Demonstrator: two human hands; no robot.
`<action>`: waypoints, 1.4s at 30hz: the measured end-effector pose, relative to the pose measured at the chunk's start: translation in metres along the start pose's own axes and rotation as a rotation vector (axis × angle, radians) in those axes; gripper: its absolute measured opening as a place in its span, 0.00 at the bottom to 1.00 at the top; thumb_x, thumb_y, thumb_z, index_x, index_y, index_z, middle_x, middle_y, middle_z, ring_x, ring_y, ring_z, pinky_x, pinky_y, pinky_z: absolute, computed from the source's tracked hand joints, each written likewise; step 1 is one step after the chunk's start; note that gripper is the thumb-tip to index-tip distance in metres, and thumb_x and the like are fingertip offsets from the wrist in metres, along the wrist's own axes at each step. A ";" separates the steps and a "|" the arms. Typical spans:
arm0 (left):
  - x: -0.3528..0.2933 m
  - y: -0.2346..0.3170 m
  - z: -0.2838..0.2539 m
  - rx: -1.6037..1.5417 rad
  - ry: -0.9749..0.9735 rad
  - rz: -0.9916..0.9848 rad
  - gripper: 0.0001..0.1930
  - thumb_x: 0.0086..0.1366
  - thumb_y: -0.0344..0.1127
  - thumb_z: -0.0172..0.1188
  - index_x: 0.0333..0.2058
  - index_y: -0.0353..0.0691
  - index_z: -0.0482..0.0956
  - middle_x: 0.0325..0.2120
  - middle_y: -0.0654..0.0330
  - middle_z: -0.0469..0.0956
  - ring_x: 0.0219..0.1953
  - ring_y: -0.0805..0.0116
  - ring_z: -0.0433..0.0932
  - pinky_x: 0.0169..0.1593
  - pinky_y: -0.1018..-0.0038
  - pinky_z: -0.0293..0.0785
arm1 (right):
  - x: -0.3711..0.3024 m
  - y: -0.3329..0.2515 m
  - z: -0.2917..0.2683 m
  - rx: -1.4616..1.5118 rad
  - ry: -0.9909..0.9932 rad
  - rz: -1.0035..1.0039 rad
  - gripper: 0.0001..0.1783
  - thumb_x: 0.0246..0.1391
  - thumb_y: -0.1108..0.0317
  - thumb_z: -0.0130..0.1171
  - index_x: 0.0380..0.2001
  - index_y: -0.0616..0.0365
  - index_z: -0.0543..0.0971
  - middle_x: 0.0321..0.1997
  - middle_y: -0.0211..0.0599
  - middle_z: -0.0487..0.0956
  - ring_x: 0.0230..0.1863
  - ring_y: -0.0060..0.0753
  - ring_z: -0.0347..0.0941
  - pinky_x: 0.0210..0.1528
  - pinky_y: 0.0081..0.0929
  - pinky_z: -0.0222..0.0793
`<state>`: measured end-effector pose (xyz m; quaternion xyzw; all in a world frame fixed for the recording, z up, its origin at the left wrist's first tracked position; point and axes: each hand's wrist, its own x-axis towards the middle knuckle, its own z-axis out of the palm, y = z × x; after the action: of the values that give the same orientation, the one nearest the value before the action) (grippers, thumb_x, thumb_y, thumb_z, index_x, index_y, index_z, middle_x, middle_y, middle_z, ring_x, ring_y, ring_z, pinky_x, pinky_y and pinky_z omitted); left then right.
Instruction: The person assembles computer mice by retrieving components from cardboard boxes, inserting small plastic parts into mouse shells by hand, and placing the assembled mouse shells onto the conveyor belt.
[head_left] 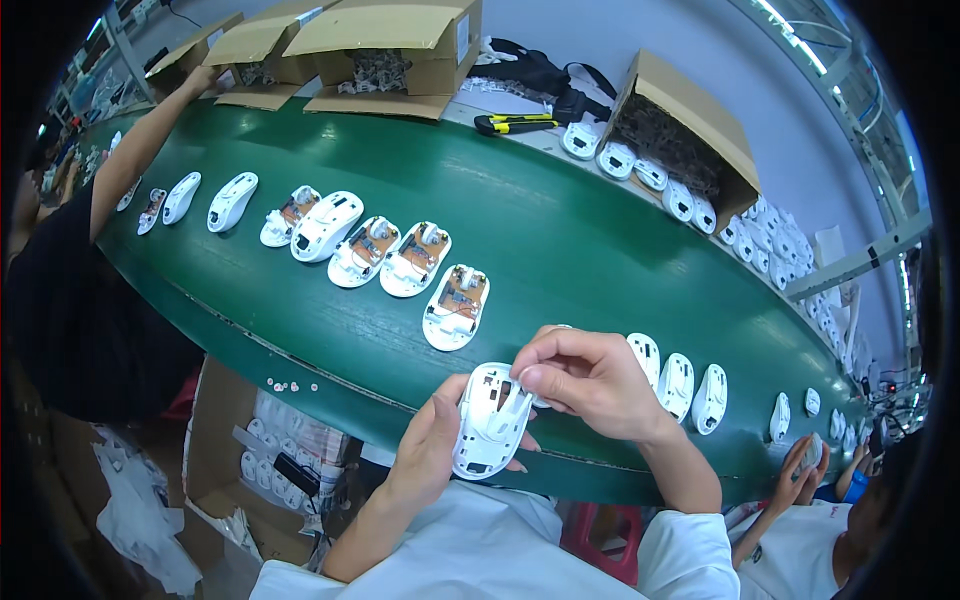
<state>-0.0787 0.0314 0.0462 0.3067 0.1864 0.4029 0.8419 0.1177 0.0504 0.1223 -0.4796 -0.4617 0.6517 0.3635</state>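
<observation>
A white computer mouse (487,432), its slotted side facing up, rests in my left hand (428,445), whose fingers wrap around it from the left and below. My right hand (590,382) is closed in a pinch at the mouse's upper right edge. Whatever lies between those fingertips is too small and hidden to name. Just beyond, on the green belt (560,270), lies an open mouse half with a brown circuit board (458,305). More such open halves and a white mouse (327,227) extend to the left. Right of my right hand lie several white mice (677,387).
Cardboard boxes (375,30) stand along the far left side; another box (690,110) lies tipped at the far right near several mice. A yellow-black utility knife (515,124) lies between them. Co-workers' arms (150,140) reach in at both sides. An open carton (215,450) sits below left.
</observation>
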 end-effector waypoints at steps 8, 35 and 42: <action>-0.005 -0.001 0.004 0.161 0.021 -0.043 0.40 0.66 0.66 0.41 0.57 0.31 0.58 0.42 0.40 0.75 0.33 0.52 0.82 0.27 0.68 0.83 | 0.001 0.009 0.005 -0.452 -0.013 -0.283 0.03 0.54 0.76 0.61 0.31 0.64 0.81 0.30 0.32 0.77 0.26 0.23 0.66 0.28 0.18 0.61; -0.006 0.031 -0.003 0.221 0.102 -0.024 0.26 0.49 0.15 0.60 0.48 0.30 0.65 0.35 0.46 0.77 0.31 0.57 0.81 0.29 0.73 0.82 | 0.021 0.014 0.025 -0.197 0.164 -0.169 0.08 0.60 0.69 0.57 0.37 0.63 0.79 0.33 0.36 0.76 0.29 0.24 0.70 0.30 0.21 0.67; -0.001 0.033 -0.014 0.376 0.077 0.024 0.23 0.51 0.18 0.62 0.46 0.30 0.66 0.34 0.47 0.79 0.31 0.62 0.81 0.31 0.74 0.81 | 0.023 0.016 0.031 0.057 0.021 0.148 0.10 0.60 0.70 0.58 0.39 0.67 0.78 0.35 0.37 0.77 0.32 0.23 0.73 0.36 0.17 0.72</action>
<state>-0.1060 0.0519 0.0577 0.4453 0.2868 0.3825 0.7570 0.0806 0.0588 0.1042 -0.5086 -0.4026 0.6846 0.3326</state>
